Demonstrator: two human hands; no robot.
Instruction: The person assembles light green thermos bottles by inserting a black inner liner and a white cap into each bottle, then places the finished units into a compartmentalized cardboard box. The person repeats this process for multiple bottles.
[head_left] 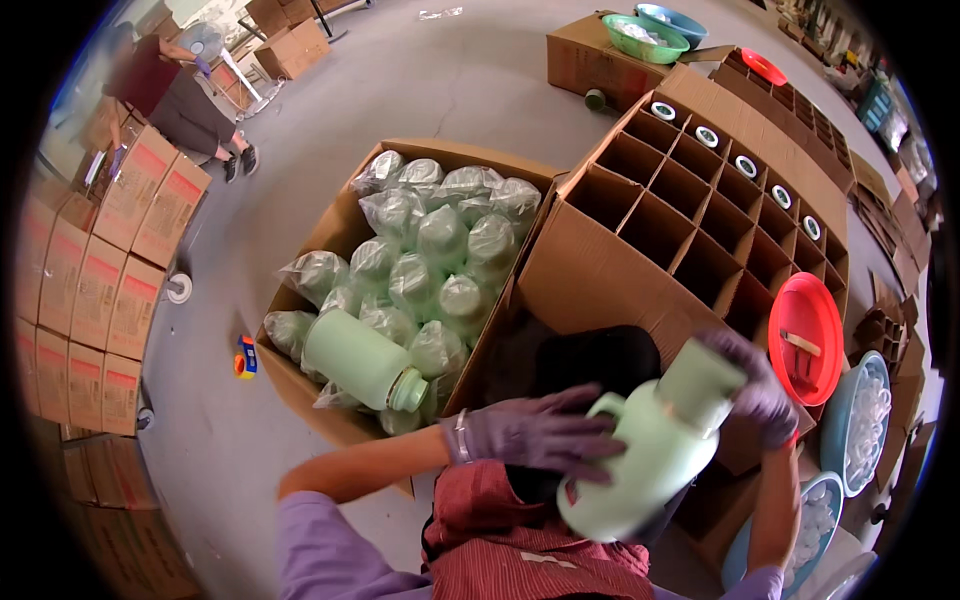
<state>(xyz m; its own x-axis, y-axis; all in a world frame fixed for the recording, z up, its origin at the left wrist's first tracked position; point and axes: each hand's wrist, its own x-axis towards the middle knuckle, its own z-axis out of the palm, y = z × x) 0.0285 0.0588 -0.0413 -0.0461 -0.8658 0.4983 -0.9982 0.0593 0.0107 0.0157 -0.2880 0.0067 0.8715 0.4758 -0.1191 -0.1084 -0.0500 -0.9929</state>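
I hold a pale green jug (645,455) with a handle over my lap. My left hand (540,432), in a purple glove, lies flat on the jug's side next to the handle. The gloved fingers of my right hand (755,385) wrap the cap at the jug's top. A second pale green jug body (360,360), unwrapped, lies on its side atop a carton (335,235) full of jugs in clear bags.
A large divided carton (610,270) stands to the right, several cells at its far row holding capped jugs. A red lid (805,335) and blue basins of white parts (860,420) sit at the right. Stacked cartons (90,290) line the left, where another person (170,100) stands.
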